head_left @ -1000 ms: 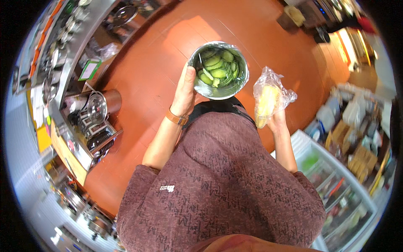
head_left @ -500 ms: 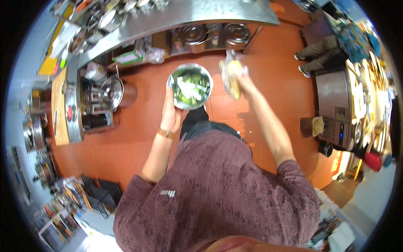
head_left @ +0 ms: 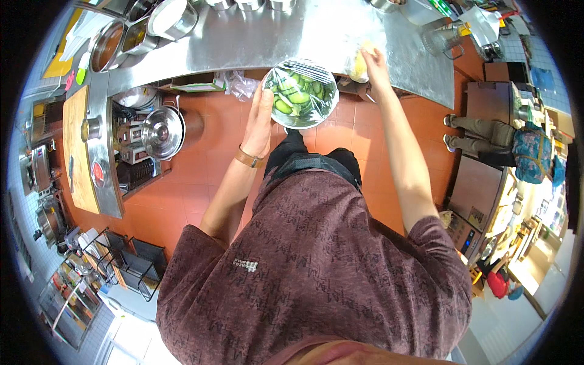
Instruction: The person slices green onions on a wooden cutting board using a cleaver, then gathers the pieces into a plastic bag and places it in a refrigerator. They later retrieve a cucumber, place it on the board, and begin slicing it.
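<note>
My left hand (head_left: 260, 118) is wrapped round the near left side of a round metal bowl (head_left: 335, 100). Green sliced vegetable pieces, which look like cucumber (head_left: 298, 97), lie in it under clear plastic film. Out to the right, over the front edge of the steel counter (head_left: 255, 42), my right hand (head_left: 378, 68) is closed round a pale yellow item in clear plastic (head_left: 360, 66). Its exact kind is not clear, and my fingers partly cover it.
Steel pots (head_left: 173, 19) and sauce pans stand at the counter's far left. A clear jug (head_left: 441, 38) is at its right end. A lidded pot (head_left: 163, 132) sits low on the left by a wooden board (head_left: 79, 149). Another person (head_left: 496, 134) stands at the right.
I have moved closer to the counter. The bowl and the yellow item have both shifted forward and to the right, and the yellow item is now over the counter's edge.
</note>
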Available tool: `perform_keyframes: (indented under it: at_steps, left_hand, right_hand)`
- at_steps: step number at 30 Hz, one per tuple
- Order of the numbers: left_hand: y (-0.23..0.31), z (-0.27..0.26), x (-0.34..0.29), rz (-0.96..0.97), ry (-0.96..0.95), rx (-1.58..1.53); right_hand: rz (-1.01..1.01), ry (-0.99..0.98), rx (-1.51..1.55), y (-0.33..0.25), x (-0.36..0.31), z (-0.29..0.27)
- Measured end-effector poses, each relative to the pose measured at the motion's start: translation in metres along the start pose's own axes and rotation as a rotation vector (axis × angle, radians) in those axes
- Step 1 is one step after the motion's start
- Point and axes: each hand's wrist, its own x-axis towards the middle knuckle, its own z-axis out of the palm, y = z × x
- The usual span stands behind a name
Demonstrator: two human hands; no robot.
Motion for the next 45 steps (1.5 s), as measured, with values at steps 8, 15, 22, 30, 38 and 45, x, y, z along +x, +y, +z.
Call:
perform_keyframes:
  at_steps: [8,15,22,30,38,45]
  left_hand:
    - [0.038,-0.012,0.1,0.021,-0.012,0.113]
    - [0.067,0.007,0.126,0.169,-0.075,0.263]
    - [0.068,0.064,0.177,0.021,-0.281,0.363]
    - [0.017,0.264,0.142,0.247,-0.8,0.364]
    - [-0.131,0.483,0.064,0.72,-1.286,0.782]
    - [-0.179,0.662,0.093,1.173,-0.82,0.935]
  right_hand:
    - [0.026,-0.449,0.436,-0.154,-0.135,0.094]
    - [0.099,-0.356,0.603,-0.149,-0.098,0.068]
    - [-0.034,-0.229,0.636,-0.149,-0.091,-0.003]
    - [-0.181,0.228,0.663,-0.09,-0.108,-0.112]
    - [-0.262,0.257,0.942,-0.064,-0.114,-0.31]
    - [-0.38,0.291,0.878,-0.028,-0.131,-0.511]
